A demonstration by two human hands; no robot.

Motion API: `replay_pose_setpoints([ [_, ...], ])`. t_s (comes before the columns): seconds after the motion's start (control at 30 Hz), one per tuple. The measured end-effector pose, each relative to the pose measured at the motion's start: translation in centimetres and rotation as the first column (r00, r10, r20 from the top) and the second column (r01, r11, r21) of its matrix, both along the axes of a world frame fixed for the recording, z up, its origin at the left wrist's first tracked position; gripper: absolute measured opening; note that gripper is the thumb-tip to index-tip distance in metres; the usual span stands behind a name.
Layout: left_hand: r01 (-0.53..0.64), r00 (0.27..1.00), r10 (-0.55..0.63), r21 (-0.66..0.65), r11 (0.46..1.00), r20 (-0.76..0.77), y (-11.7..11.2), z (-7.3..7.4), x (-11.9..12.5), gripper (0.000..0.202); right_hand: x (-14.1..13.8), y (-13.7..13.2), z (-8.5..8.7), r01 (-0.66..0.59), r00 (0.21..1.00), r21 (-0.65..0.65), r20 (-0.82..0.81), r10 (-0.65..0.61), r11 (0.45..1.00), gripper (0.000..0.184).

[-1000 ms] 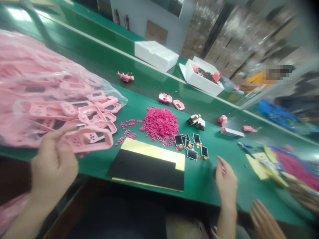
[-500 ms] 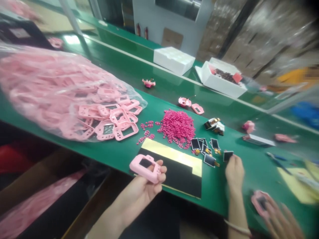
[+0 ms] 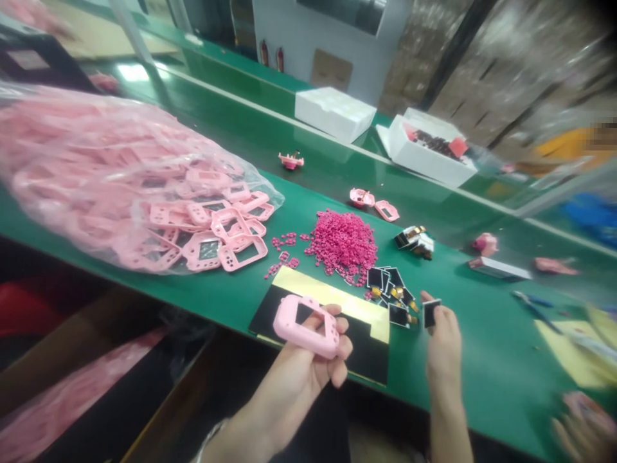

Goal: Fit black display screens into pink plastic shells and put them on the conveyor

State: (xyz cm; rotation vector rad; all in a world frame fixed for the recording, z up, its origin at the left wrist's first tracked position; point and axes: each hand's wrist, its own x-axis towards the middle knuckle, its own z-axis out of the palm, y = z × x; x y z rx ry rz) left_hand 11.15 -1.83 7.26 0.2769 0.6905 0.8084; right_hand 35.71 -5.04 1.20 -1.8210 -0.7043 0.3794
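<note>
My left hand (image 3: 308,366) is closed round a pink plastic shell (image 3: 305,326) with a rectangular window, held above the black and gold sheet (image 3: 359,307) at the table's near edge. My right hand (image 3: 442,344) pinches a small black screen module (image 3: 430,311) beside a cluster of several like screen modules (image 3: 389,287). A heap of small magenta buttons (image 3: 344,240) lies just behind them.
A big clear bag of pink shells (image 3: 106,180) fills the left of the green table (image 3: 482,341). White foam boxes (image 3: 335,112) stand beyond the conveyor belt (image 3: 270,145). Loose pink parts (image 3: 369,202) lie about. Another person's blurred hand (image 3: 581,424) is at the bottom right.
My left hand took a pink shell from the bag and brought it over the black sheet. My right hand reached to the screens and picked one up.
</note>
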Motion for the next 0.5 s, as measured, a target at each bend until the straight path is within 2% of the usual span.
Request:
replay_pose_setpoints([
  [0.07,-0.049,0.99,0.064,0.117,0.992,-0.128,-0.2,-1.3,0.1,0.036,-2.0,-1.6,1.3,0.03,0.999,0.024,-0.02,-0.03,0.999,0.044],
  [0.13,-0.108,0.925,0.184,0.234,0.966,-0.331,-0.3,-2.7,-0.3,0.051,-4.6,-3.0,2.8,-0.014,1.0,0.012,-0.016,0.014,1.0,0.041],
  [0.23,-0.036,0.784,0.263,0.382,0.923,-0.563,-0.2,-3.8,-1.6,0.045,-8.5,-4.2,4.6,-0.174,0.978,0.028,0.125,0.17,0.984,0.028],
  [0.3,0.095,0.785,0.189,0.415,0.905,-0.59,-0.1,-4.0,-2.5,0.042,-10.5,-4.2,5.3,-0.324,0.912,0.05,0.281,0.298,0.945,0.016],
  [0.37,0.195,0.812,0.078,0.395,0.898,-0.579,-0.2,-3.8,-3.1,0.046,-11.9,-4.0,5.4,-0.445,0.807,0.018,0.442,0.392,0.895,0.014],
  [0.43,0.253,0.828,-0.005,0.365,0.896,-0.561,-0.4,-3.4,-3.4,0.05,-12.8,-3.6,5.3,-0.507,0.702,-0.029,0.567,0.432,0.862,0.015],
  [0.5,0.282,0.832,-0.039,0.362,0.889,-0.553,-0.6,-3.0,-3.4,0.048,-13.2,-3.3,5.2,-0.547,0.625,-0.066,0.631,0.459,0.835,0.015],
])
